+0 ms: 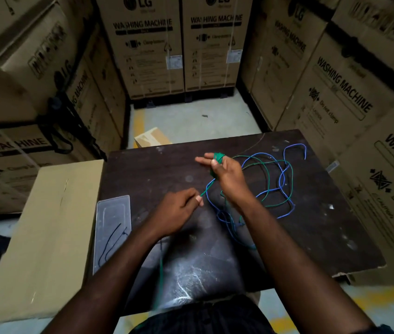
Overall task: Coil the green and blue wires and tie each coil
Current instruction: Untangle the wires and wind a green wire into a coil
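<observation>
A green wire (278, 165) and a blue wire (280, 182) lie tangled in loose loops on the dark table (157, 169). My right hand (224, 177) is raised over the table's middle, with several turns of the green wire wound into a small coil (218, 158) around its fingers; the index finger points left. A taut stretch of green wire runs down from that coil to my left hand (179, 212), which pinches it between thumb and fingers. A further length of green wire hangs below my left hand toward my lap.
A clear plastic tray (112, 227) holding thin black ties sits at the table's left edge. A large plain carton (46, 225) stands to the left. Stacked washing machine boxes (159, 44) wall in the space, and a small box (152, 137) lies on the floor behind.
</observation>
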The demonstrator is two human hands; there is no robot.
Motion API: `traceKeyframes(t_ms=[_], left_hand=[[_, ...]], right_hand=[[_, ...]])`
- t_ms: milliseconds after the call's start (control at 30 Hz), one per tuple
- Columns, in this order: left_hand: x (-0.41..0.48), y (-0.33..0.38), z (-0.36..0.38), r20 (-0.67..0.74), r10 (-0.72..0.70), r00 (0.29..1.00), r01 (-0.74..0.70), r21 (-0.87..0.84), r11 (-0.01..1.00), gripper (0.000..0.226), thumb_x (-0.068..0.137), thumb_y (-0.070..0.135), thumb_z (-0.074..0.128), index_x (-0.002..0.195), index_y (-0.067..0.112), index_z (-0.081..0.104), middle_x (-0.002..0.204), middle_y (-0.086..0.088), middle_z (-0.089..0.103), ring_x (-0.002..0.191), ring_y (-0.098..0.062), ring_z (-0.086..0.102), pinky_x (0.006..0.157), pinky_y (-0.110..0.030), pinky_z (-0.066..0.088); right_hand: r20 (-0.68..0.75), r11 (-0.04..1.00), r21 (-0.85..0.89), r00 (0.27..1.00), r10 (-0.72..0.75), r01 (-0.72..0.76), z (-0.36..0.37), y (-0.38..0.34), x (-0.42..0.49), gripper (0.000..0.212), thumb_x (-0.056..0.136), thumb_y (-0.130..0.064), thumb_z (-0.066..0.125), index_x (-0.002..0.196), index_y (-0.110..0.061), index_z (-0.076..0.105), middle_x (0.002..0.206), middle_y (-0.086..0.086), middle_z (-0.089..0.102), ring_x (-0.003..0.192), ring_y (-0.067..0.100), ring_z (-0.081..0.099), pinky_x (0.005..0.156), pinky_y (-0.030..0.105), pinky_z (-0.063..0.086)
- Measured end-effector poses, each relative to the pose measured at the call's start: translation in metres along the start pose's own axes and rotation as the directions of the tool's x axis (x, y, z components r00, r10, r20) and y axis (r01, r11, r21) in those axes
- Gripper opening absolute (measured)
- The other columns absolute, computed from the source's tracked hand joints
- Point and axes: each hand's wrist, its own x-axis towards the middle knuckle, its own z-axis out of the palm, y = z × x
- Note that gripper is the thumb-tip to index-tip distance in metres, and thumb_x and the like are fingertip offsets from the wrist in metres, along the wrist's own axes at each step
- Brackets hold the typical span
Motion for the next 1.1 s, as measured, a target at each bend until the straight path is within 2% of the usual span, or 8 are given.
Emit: traceKeyframes(t_ms=[100, 300, 400, 533, 600, 700, 900, 1100], left_hand=[[0.001, 0.008, -0.01, -0.035, 0.023, 0.999, -0.019, 0.112, 0.993, 0.03, 0.088, 0.041, 0.041, 0.083, 0.02, 0.062, 0.079, 0.003, 0.068, 0.076, -0.017, 0.062, 0.07, -0.038, 0.048], [0.004, 0.013, -0.04, -0.157, 0.022, 0.987, 0.012, 0.209, 0.978, 0.025, 0.088, 0.041, 0.045, 0.081, 0.023, 0.061, 0.075, -0.001, 0.068, 0.075, -0.02, 0.063, 0.064, -0.035, 0.046], [0.006, 0.012, -0.047, -0.199, 0.03, 0.98, 0.023, 0.259, 0.966, 0.032, 0.087, 0.046, 0.042, 0.086, 0.022, 0.062, 0.077, 0.0, 0.068, 0.076, -0.02, 0.063, 0.064, -0.037, 0.048], [0.01, 0.011, -0.055, -0.289, 0.044, 0.956, 0.037, 0.27, 0.962, 0.027, 0.087, 0.047, 0.051, 0.083, 0.025, 0.066, 0.076, 0.006, 0.069, 0.072, -0.014, 0.062, 0.061, -0.03, 0.045], [0.013, 0.008, -0.059, -0.307, 0.023, 0.952, 0.059, 0.256, 0.965, 0.024, 0.086, 0.046, 0.056, 0.081, 0.026, 0.068, 0.076, 0.008, 0.07, 0.071, -0.011, 0.061, 0.06, -0.029, 0.044], [0.021, -0.001, -0.062, -0.329, -0.063, 0.942, 0.127, 0.178, 0.976, 0.028, 0.082, 0.052, 0.056, 0.079, 0.027, 0.068, 0.075, 0.009, 0.069, 0.071, -0.008, 0.062, 0.062, -0.03, 0.046], [0.032, -0.039, -0.042, -0.337, -0.274, 0.901, 0.301, 0.029, 0.953, 0.038, 0.076, 0.061, 0.056, 0.074, 0.024, 0.067, 0.074, 0.007, 0.07, 0.074, -0.011, 0.064, 0.067, -0.03, 0.049], [0.026, -0.049, -0.01, -0.212, -0.313, 0.926, 0.323, 0.015, 0.946, 0.032, 0.089, 0.042, 0.061, 0.062, 0.025, 0.06, 0.067, 0.0, 0.066, 0.068, -0.016, 0.061, 0.063, -0.028, 0.041]], right_hand=[[0.037, 0.994, -0.107, 0.999, 0.005, -0.001, 0.009, 0.011, -0.006, 0.029, 0.092, -0.022, 0.043, 0.112, -0.003, 0.053, 0.106, 0.014, 0.068, 0.103, 0.019, 0.064, 0.101, 0.033, 0.043], [0.123, 0.966, -0.25, 0.988, 0.095, -0.062, 0.009, 0.024, -0.018, 0.022, 0.097, -0.022, 0.044, 0.106, -0.01, 0.06, 0.1, 0.002, 0.068, 0.09, -0.001, 0.064, 0.085, 0.018, 0.047], [0.199, 0.917, -0.398, 0.975, 0.101, -0.014, 0.01, 0.022, -0.023, 0.03, 0.095, -0.033, 0.044, 0.098, -0.014, 0.066, 0.092, -0.006, 0.069, 0.09, 0.001, 0.062, 0.087, 0.029, 0.047], [0.331, 0.917, -0.387, 0.912, 0.241, -0.102, 0.01, 0.015, -0.034, 0.04, 0.094, -0.048, 0.042, 0.091, -0.017, 0.066, 0.092, 0.008, 0.074, 0.097, 0.022, 0.066, 0.1, 0.042, 0.044], [0.394, 0.915, -0.39, 0.878, 0.271, -0.108, 0.009, 0.008, -0.039, 0.038, 0.098, -0.041, 0.041, 0.09, -0.013, 0.065, 0.086, 0.012, 0.074, 0.092, 0.028, 0.067, 0.099, 0.047, 0.044], [0.425, 0.909, -0.405, 0.86, 0.281, -0.097, 0.011, -0.004, -0.043, 0.041, 0.103, -0.026, 0.037, 0.088, -0.001, 0.065, 0.077, 0.015, 0.073, 0.083, 0.027, 0.067, 0.093, 0.04, 0.047], [0.375, 0.969, -0.187, 0.9, 0.224, -0.163, 0.013, -0.009, -0.044, 0.04, 0.1, -0.027, 0.035, 0.084, -0.003, 0.063, 0.07, 0.015, 0.07, 0.072, 0.026, 0.065, 0.077, 0.032, 0.05], [0.368, 0.975, 0.01, 0.908, 0.202, -0.221, 0.01, -0.006, -0.043, 0.032, 0.096, -0.028, 0.04, 0.091, -0.005, 0.062, 0.078, 0.016, 0.071, 0.081, 0.028, 0.065, 0.089, 0.043, 0.047]])
